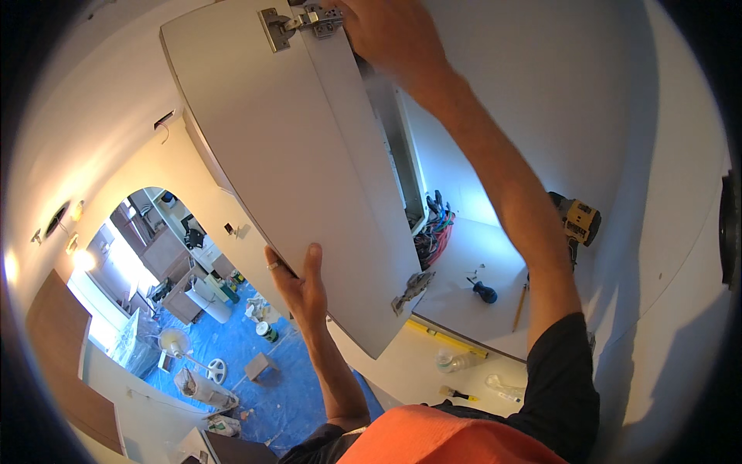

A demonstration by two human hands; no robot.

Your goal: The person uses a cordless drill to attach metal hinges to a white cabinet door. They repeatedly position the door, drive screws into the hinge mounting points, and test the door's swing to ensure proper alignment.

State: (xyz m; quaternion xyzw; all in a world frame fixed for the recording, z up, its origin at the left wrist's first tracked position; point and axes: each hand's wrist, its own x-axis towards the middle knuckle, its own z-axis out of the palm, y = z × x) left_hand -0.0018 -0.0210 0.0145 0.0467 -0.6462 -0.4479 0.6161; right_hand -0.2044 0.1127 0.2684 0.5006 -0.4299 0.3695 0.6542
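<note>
A white cabinet door [301,155] tilts across the upper middle, with metal hinges at top [301,23] and bottom [412,293]. My left hand [301,286] grips its lower left edge, thumb on the face and fingers round the edge. My right hand [394,39] is bent at the door's top right edge beside the upper hinge; its fingertips are hidden. Behind the door are an open white cabinet [533,116] and bundled wires [433,236]. On the cabinet's bottom board [464,309] lie a blue-handled screwdriver [484,291], a pencil [519,309] and a yellow-black drill [578,220].
Below are a white surface [398,375] with a yellow spirit level [448,339], a bottle [454,360] and a brush [457,393]. At left, an archway shows a room with a blue sheet [270,371] on the floor, a fan [174,342] and a small stool [260,363].
</note>
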